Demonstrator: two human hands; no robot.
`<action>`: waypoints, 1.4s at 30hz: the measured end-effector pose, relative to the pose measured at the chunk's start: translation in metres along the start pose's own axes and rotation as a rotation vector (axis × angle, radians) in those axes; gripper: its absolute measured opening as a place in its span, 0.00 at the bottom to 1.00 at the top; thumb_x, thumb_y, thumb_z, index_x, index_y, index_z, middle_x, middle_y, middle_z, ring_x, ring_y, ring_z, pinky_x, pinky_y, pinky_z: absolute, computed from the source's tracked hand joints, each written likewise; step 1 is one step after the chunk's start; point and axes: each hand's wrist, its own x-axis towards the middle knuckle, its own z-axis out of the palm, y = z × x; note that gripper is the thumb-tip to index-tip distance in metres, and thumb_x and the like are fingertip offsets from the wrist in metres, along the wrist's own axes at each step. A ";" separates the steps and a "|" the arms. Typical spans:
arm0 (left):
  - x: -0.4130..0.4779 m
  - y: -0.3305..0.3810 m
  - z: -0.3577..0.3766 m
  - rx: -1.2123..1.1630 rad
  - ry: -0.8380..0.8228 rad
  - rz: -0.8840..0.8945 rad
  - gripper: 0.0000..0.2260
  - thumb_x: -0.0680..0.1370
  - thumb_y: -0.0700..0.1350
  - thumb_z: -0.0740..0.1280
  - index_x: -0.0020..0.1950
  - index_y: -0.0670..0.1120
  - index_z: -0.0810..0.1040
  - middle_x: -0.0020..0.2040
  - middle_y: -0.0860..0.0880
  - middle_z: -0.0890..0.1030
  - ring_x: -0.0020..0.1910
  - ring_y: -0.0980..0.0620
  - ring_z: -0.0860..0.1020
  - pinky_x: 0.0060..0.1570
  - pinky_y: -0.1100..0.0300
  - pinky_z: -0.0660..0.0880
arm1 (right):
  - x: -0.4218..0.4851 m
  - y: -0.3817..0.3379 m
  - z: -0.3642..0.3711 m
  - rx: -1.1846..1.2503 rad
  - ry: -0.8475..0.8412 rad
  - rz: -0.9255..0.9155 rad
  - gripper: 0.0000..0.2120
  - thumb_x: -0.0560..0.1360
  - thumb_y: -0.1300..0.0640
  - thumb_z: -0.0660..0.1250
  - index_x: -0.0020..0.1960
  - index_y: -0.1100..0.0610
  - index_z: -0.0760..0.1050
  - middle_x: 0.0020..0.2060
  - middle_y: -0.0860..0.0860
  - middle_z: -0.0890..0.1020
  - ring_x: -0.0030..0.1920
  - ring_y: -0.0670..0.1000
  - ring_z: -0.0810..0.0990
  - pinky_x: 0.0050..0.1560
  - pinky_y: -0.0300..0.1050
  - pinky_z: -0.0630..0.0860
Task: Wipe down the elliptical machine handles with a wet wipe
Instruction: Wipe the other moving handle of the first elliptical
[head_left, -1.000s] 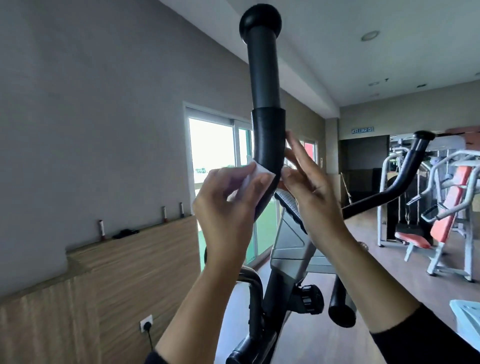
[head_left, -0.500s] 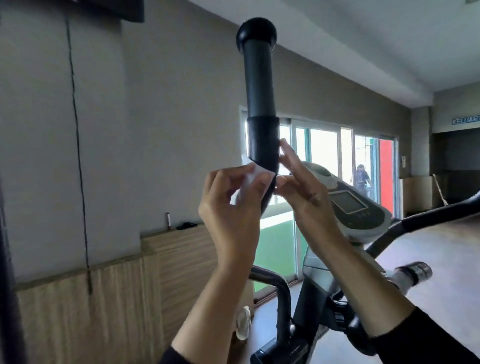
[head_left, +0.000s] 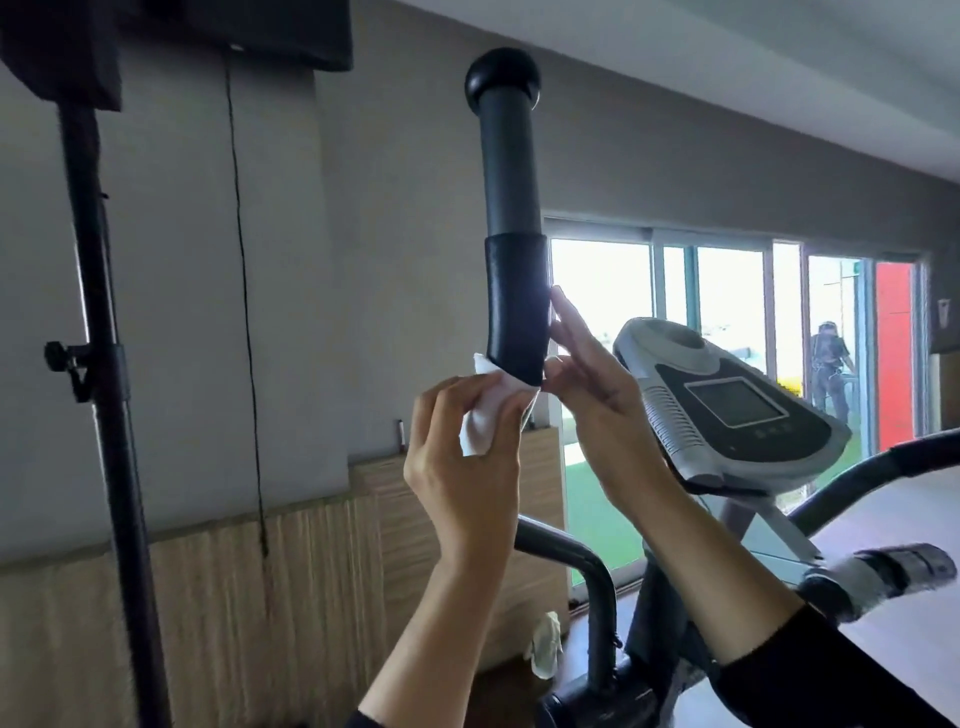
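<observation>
Left hand (head_left: 462, 467): fingers and thumb curled, pinching a crumpled white wet wipe (head_left: 485, 415). The wipe is pressed to the lower edge of the glossy black sleeve on the tall black upright elliptical handle (head_left: 514, 306).

Right hand (head_left: 592, 384): fingers straight, lying along the handle's right side and gripping nothing. I cannot tell whether its thumb touches the wipe's end.

The matte upper grip and round end knob are above both hands.

Risks, as judged:
- The wipe is bunched, so little of it meets the sleeve. A stroke upward may leave the far side dry.
- A pinch this light may let the wipe slip out under friction.
- The handle likely pivots, so a sideways push could swing it away.
- The second black curved handle (head_left: 883, 467), well to the right, could get skipped.
</observation>
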 end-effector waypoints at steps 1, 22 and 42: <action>-0.002 -0.001 -0.001 0.003 0.000 -0.004 0.09 0.69 0.47 0.77 0.46 0.46 0.82 0.44 0.53 0.82 0.42 0.52 0.81 0.42 0.52 0.78 | 0.001 0.001 0.000 0.003 0.003 -0.003 0.24 0.81 0.64 0.59 0.74 0.47 0.63 0.67 0.47 0.75 0.63 0.38 0.75 0.65 0.37 0.71; 0.074 0.044 0.025 -0.205 0.000 -0.191 0.05 0.70 0.47 0.76 0.44 0.49 0.86 0.38 0.52 0.82 0.35 0.60 0.79 0.40 0.67 0.75 | 0.012 0.009 0.009 0.129 0.073 -0.087 0.24 0.80 0.66 0.58 0.71 0.46 0.62 0.52 0.37 0.83 0.58 0.46 0.80 0.69 0.53 0.70; 0.048 -0.044 -0.022 -0.582 -0.528 -0.290 0.09 0.68 0.44 0.73 0.47 0.47 0.84 0.39 0.52 0.85 0.39 0.54 0.83 0.38 0.65 0.78 | -0.007 0.010 0.028 -0.201 0.214 -0.167 0.23 0.80 0.59 0.59 0.72 0.43 0.61 0.68 0.50 0.73 0.61 0.45 0.78 0.56 0.33 0.73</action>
